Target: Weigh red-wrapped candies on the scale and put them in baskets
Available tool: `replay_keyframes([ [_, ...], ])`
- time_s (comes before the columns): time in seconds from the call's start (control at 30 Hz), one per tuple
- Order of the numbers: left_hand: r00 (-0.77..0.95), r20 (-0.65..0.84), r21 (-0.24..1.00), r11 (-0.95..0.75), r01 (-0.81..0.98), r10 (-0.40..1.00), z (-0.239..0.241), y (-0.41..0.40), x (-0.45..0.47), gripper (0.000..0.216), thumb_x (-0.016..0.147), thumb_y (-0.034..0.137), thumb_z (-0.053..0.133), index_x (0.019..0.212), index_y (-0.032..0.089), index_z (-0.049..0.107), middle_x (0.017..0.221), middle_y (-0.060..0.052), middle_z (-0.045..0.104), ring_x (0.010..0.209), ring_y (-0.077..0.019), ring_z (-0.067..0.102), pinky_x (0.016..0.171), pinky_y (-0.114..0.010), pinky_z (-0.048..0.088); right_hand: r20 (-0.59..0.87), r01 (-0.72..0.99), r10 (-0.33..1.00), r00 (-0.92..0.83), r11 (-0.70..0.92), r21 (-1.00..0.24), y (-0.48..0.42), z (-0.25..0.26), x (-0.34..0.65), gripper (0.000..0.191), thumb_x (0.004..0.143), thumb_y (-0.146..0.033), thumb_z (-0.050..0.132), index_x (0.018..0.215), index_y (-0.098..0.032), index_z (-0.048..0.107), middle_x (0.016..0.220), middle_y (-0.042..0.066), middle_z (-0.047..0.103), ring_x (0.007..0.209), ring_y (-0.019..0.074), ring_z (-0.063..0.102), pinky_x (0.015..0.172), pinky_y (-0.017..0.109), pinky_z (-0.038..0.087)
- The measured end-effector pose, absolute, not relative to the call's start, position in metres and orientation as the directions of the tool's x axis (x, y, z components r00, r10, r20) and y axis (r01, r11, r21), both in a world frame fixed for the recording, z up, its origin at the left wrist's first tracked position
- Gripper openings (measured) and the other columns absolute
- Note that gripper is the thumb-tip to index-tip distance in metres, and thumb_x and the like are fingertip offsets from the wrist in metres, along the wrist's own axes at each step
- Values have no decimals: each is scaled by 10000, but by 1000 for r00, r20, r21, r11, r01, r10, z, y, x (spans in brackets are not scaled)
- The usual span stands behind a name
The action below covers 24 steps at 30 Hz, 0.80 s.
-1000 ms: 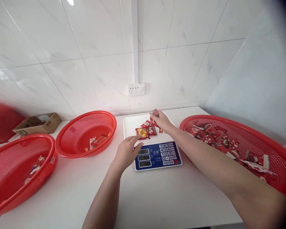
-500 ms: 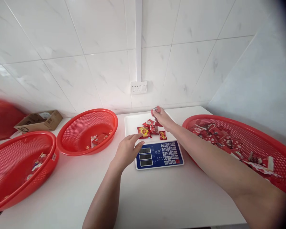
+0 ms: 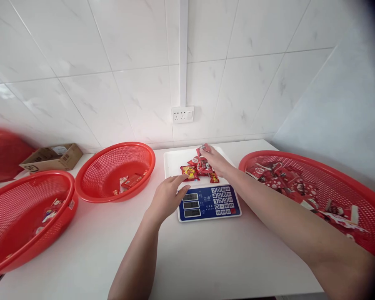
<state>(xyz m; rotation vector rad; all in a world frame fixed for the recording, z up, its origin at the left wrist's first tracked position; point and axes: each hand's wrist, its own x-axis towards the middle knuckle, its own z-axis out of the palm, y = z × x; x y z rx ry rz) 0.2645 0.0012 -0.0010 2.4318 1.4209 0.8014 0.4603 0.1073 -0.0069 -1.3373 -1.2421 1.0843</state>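
My right hand (image 3: 217, 160) is closed around a small red wrapped packet (image 3: 203, 148) above the white pan (image 3: 173, 160) of a digital scale. Below it, several red packets (image 3: 203, 166) are heaped on the pan. At the front of the heap lies a red-and-yellow snack packet (image 3: 190, 172), with a smaller red-and-yellow packet (image 3: 214, 178) to its right. My left hand (image 3: 167, 198) is open, fingers stretched out, its fingertips at the edge of the larger yellow-marked packet. The scale's blue keypad panel (image 3: 208, 203) faces me; its small digits are hard to read.
A large red basket (image 3: 315, 168) full of red packets stands at the right. Two red baskets, one nearer (image 3: 28, 250) and one farther (image 3: 112, 156), hold a few packets at the left. Behind them are a cardboard box (image 3: 56, 158) and a red bag (image 3: 6, 156). A socket (image 3: 183, 114) is on the tiled wall.
My right hand has come down slightly toward the heap, still holding a red packet. Another red packet now shows on top of the heap. My left hand has barely moved.
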Motion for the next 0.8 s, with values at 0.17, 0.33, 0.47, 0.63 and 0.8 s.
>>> replay_keyframes([
  [0.17,384,339,442,-505,741,859,0,1,265,308,913,345,429,1193,264,529,1125,-41,646,942,-209,633,790,-334,508,1,107,992,128,-13,-994,107,-3,463,229,795,-427,539,881,-217,509,1044,44,598,967,172,562,740,275,447],
  [0.33,377,347,446,-505,739,859,-1,2,263,306,913,343,428,1190,266,532,1140,-44,645,994,-218,623,782,-327,510,-22,21,988,152,-26,-999,100,7,474,162,810,-386,520,868,-240,487,1071,37,599,976,178,584,734,295,486],
  [0.47,302,389,485,-473,736,870,-3,6,258,286,896,330,470,1155,248,558,1118,-45,660,887,-193,651,761,-306,508,-69,-96,990,123,-58,-994,72,21,492,64,814,-299,499,826,-238,488,976,30,628,866,164,621,732,311,517],
  [0.63,57,588,553,-452,700,807,3,4,251,204,871,296,524,1023,199,618,959,-36,696,879,-169,647,765,-286,510,-122,-180,992,41,-113,-977,0,23,516,159,829,-286,443,949,-262,546,1052,41,624,976,190,608,766,340,513],
  [0.8,-190,774,589,-576,566,604,18,-14,250,150,882,256,518,985,182,597,873,-16,675,847,-135,652,769,-289,533,-322,-146,943,-90,-332,-932,-69,-30,526,344,749,-416,589,1077,-318,548,1016,57,637,809,220,628,581,333,491],
])
